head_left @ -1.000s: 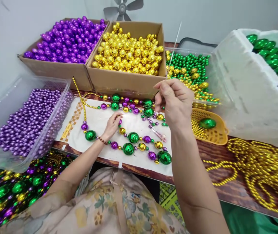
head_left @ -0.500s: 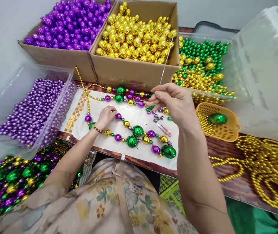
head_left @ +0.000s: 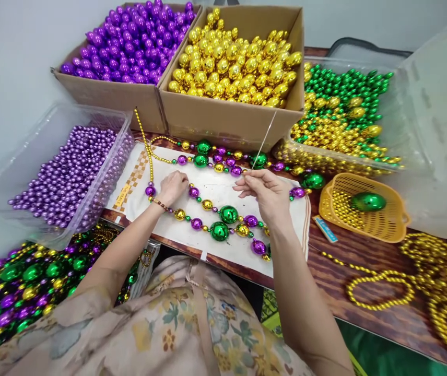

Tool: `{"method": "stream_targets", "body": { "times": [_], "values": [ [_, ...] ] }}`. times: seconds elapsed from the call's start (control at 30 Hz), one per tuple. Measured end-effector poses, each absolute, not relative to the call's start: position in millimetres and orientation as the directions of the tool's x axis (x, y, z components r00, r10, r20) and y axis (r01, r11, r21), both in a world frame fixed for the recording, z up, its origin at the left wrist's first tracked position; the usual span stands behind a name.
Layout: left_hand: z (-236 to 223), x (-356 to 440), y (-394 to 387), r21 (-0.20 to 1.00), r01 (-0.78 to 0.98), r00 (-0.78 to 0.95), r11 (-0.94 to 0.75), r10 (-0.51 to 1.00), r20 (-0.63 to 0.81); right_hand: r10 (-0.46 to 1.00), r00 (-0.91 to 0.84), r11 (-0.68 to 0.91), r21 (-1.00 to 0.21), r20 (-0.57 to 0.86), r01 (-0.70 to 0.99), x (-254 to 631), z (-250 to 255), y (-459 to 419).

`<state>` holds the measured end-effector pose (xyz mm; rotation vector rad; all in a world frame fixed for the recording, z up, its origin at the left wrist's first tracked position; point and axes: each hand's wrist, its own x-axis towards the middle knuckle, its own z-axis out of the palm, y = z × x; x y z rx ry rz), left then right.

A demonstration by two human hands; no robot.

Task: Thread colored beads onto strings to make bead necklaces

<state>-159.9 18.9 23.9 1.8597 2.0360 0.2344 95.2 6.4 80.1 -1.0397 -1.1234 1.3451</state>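
Note:
My left hand (head_left: 173, 188) is closed in a pinch above the white cloth (head_left: 243, 256), at the end of a fine thread that runs towards my right hand. My right hand (head_left: 266, 192) pinches a long thin needle (head_left: 265, 138), its tip slanting up towards the box of gold beads. Below both hands lies a necklace of purple, gold and green beads (head_left: 219, 231), partly covered by my right forearm. Another beaded strand (head_left: 200, 161) stretches along the cloth's far edge.
Boxes of purple beads (head_left: 109, 96) and gold beads (head_left: 227, 117) stand behind. A tub of small purple beads (head_left: 70, 172) is left; a green-and-gold tub (head_left: 344, 156) and an orange basket (head_left: 396, 224) are right. Gold bead chains (head_left: 380, 303) lie front right.
My right hand has come down and nearer the cloth, lowering the needle from in front of the gold beads. My left hand stays pinched. The view has shifted; the pink-handled snips are now hidden.

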Motion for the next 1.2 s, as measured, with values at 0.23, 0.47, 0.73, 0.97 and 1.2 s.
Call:
{"method": "stream_targets", "body": {
  "times": [0.23,0.47,0.73,0.97,1.2],
  "values": [
    [36,-185,33,0.448,0.889,-0.006,0.093,0.982,-0.191,0.995,-0.095,0.016,-0.981,0.035,-0.195,91,74,12],
    [28,-175,25,0.549,0.822,0.278,-0.152,0.948,-0.155,0.976,-0.215,-0.013,-0.984,0.026,-0.178,84,78,18],
    [21,-164,28,0.468,0.850,0.350,-0.241,0.923,-0.160,0.993,-0.078,-0.103,-0.970,-0.087,-0.221,106,47,12],
    [50,-152,38,0.593,0.768,0.316,-0.240,0.949,-0.025,0.989,-0.048,-0.148,-0.970,-0.142,-0.192,112,24,-8],
    [114,-67,77,0.712,0.530,0.297,-0.460,0.887,0.352,0.994,-0.049,-0.100,-0.995,-0.099,-0.005,113,4,-7]
  ]
}}
